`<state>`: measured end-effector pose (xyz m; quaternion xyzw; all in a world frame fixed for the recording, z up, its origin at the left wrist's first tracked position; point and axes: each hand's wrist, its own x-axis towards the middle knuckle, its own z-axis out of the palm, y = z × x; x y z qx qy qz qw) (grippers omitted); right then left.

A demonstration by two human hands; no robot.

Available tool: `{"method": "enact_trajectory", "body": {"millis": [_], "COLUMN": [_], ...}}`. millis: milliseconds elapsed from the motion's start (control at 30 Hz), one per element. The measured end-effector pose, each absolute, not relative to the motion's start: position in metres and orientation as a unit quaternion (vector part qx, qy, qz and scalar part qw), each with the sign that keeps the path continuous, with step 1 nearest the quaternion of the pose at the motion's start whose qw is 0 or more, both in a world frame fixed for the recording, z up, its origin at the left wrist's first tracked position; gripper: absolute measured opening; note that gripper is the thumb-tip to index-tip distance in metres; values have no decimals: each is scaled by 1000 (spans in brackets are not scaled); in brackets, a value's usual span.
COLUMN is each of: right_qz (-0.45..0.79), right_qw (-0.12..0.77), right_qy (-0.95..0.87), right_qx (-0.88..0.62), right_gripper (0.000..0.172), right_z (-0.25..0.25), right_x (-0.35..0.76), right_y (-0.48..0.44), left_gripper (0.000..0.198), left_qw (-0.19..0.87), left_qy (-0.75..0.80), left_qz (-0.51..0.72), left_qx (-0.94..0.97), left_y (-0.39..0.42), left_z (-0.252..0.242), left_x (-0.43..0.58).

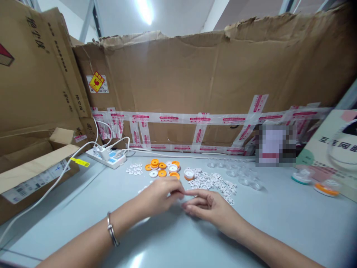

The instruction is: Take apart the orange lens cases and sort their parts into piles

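Observation:
My left hand (163, 193) hovers low over the middle of the table, its fingertips pressed together in a pinch. Whatever those fingers hold, if anything, is hidden. Facing it, my right hand (216, 208) has its index finger stretched out to the left hand's fingertips, with the other fingers loosely bent and the thumb apart. Just behind the hands lie orange and white round rings (162, 173), some stacked. A white ring on an orange one (189, 174) sits beside a spread of small white pierced discs (208, 181). Other white pieces are partly covered by my left hand.
Clear plastic domes (244, 181) lie right of the discs, and small white round parts (135, 169) at left. Two domed pieces with teal (301, 181) and orange (326, 189) bases stand far right. A power strip (107, 158), an open carton (36, 175) and cardboard walls (178, 78) border the table.

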<state>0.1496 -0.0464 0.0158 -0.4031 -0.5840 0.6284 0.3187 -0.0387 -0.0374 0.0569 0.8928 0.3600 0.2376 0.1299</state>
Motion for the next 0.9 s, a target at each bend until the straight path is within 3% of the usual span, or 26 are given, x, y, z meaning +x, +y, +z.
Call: {"method": "enact_trajectory", "body": {"millis": [100,167,300,533,600,700,800,900], "right_qz": [615,604,546,185,78,-34,-14,-40], "right_qw": [361,382,407,607,561,320,195,148], "right_qy": [-563,-558,-591,-525,-467,-424,-457,-520], "right_qx": [-418,-422,-433,-567,-679,-847,-868,-840], "right_gripper": [58,55,49,29,31,25,32,37], "right_z": [21,25,39,92,98,94,83,70], "right_x": [153,156,168,284,334,394,419,415], "right_y": [-45,-44,-38,-3,2,2,3,9], "left_gripper": [15,16,15,11,10,12,15,22], "left_qw": [23,-36,-36,11,18,6,-16,-39], "left_qy": [484,597,723,719,717,715,709,704], "left_qz": [252,198,46,-3,2,20,45,76], "left_qx": [837,777,689,694,697,699,703,705], "left_y": [-13,4,24,33,34,33,30,28], "left_z": [76,84,78,59,61,65,68,70], "left_x": [-82,-119,-172,-175,-171,-169,-169,-167]}}
